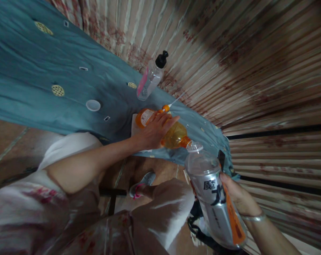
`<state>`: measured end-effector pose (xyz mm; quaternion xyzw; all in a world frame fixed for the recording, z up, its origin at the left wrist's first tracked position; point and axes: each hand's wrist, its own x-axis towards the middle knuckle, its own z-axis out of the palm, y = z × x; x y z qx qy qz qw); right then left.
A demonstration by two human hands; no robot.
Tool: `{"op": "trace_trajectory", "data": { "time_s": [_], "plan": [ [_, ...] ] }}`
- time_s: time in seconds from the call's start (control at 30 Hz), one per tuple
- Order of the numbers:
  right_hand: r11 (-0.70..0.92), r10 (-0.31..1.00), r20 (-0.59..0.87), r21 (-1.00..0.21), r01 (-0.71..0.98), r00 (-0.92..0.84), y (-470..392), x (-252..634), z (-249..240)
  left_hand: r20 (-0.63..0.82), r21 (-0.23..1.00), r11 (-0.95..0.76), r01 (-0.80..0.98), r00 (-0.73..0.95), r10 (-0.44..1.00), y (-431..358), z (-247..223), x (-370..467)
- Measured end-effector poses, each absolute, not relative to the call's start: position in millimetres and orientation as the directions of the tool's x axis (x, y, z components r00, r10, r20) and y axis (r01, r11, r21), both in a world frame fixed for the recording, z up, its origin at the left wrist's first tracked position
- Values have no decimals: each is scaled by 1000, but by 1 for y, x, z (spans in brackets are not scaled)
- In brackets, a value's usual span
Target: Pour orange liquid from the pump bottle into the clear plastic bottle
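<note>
My left hand is closed over the middle of an amber plastic bottle, hiding part of it. A white label shows on the bottle beyond my fingers. Its orange neck meets the mouth of a large clear drink bottle with a silver and orange label. My right hand grips that drink bottle around its side, tilted with its mouth toward the amber one. Beside my left fingers lies an orange pump top with a thin pale tube. I cannot tell whether liquid is flowing.
A clear pump bottle with a black top stands farther back on the blue cloth. A small white round lid lies to the left. Something white lies under the amber bottle. A pleated curtain hangs behind.
</note>
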<state>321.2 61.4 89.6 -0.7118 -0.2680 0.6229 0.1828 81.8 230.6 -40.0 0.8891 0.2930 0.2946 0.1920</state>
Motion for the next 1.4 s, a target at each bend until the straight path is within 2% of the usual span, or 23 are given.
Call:
{"op": "trace_trajectory", "data": {
  "time_s": [0.27, 0.5, 0.83, 1.4],
  "plan": [
    [-783, 620, -780, -606, 141, 87, 60, 326, 87, 375, 508, -745, 432, 667, 643, 229, -37, 81],
    [-800, 595, -803, -588, 119, 32, 61, 333, 83, 423, 517, -750, 413, 638, 643, 229, -38, 81],
    [-781, 622, -779, -612, 120, 81, 59, 330, 84, 399, 523, -743, 419, 650, 647, 230, -37, 81],
    [-797, 603, -794, -593, 119, 81, 62, 321, 90, 345, 460, -747, 480, 678, 649, 230, -36, 82]
  ]
}}
